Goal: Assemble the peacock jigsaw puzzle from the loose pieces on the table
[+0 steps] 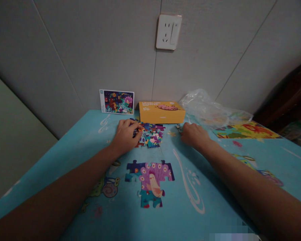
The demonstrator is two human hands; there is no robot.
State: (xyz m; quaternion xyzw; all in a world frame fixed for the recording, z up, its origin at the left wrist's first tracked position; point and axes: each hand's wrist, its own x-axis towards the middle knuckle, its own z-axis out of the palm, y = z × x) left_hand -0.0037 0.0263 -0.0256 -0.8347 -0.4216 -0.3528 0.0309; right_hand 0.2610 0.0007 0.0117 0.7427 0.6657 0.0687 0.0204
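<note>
My left hand is curled at the left side of a heap of loose puzzle pieces, with a dark and orange puzzle piece between thumb and fingers. Right of the heap, my right hand is closed, and a small puzzle piece pokes out at its fingertips. Nearer to me lies a joined section of puzzle, showing a pink bird with a purple fan tail. Its outer edge is uneven, with knobs and notches. The palm side of my right hand is hidden.
Against the wall stand a picture card and a yellow puzzle box. Crumpled clear plastic lies right of the box, beside a yellow and orange picture sheet. A blue patterned cloth covers the table. A socket is on the wall.
</note>
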